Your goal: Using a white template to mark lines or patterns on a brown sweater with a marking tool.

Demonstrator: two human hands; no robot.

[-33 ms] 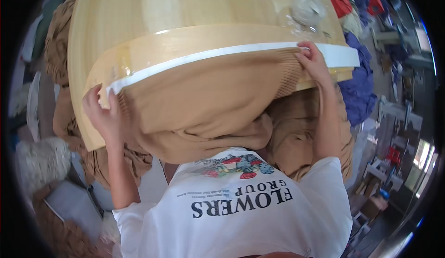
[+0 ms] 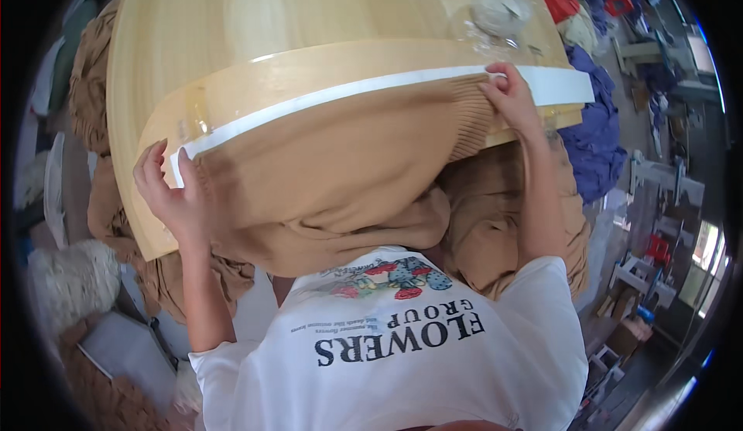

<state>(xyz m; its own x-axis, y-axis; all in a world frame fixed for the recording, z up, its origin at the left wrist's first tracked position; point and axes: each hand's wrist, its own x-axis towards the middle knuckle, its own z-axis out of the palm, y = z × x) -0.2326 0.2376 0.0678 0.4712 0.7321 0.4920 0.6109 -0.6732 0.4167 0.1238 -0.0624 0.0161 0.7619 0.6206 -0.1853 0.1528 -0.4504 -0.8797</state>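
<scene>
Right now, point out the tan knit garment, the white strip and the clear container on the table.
tan knit garment (image 2: 333,176), head view, middle of the hanging fabric
white strip (image 2: 387,85), head view, mid-length along the table edge
clear container (image 2: 499,5), head view, its top

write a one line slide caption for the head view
Both hands, left hand and right hand, press a tan knitted garment against the wooden table edge.
</scene>
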